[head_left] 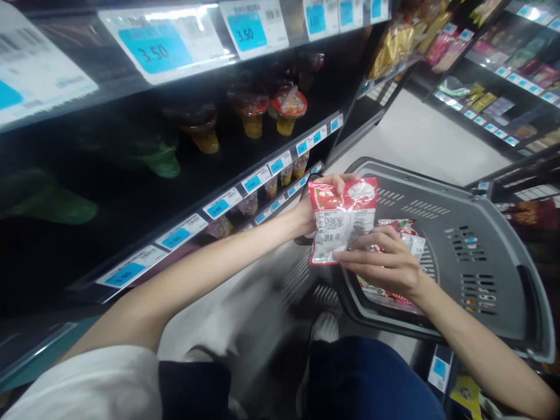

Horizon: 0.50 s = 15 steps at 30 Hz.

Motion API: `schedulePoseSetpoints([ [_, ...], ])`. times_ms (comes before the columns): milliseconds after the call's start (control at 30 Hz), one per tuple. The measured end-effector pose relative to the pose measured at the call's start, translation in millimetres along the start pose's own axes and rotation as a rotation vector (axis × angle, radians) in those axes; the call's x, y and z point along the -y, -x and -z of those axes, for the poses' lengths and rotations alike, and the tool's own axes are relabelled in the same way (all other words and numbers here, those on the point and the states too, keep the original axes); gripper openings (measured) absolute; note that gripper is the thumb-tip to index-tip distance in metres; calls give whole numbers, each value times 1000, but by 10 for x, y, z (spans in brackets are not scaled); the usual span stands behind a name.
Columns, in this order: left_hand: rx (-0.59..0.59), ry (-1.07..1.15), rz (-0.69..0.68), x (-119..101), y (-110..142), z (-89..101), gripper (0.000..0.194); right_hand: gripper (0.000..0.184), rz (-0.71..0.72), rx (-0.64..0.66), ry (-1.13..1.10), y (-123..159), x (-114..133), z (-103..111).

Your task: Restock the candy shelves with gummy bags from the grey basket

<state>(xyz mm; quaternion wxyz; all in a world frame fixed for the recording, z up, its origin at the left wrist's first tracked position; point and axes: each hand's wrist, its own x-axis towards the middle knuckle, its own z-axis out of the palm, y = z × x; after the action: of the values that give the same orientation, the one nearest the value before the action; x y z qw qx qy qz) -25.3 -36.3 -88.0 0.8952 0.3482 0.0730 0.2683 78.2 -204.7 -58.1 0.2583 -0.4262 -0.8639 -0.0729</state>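
A small red and white snack packet is held up between my hands, with its printed side and barcode facing me. My left hand grips it at the upper left edge, fingers curled over the top. The fingers of my right hand are closed on its lower right part; the thumb is mostly hidden. Just behind my right hand is a grey shopping basket. Other bright packets lie inside it, partly covered by that hand.
On the left, a dark shelf carries price labels and cups of yellow jelly. More stocked shelves stand at the upper right. Grey floor runs between them. My legs and shoes are below.
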Motion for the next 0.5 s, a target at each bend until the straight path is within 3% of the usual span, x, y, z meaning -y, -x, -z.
schedulePoseSetpoints([
  [300,-30,29,56,0,18,1,22,14,-11,-24,-14,63,-44,-60],
  [500,49,45,-6,33,12,41,17,15,-50,-2,-20,50,-21,-39],
])
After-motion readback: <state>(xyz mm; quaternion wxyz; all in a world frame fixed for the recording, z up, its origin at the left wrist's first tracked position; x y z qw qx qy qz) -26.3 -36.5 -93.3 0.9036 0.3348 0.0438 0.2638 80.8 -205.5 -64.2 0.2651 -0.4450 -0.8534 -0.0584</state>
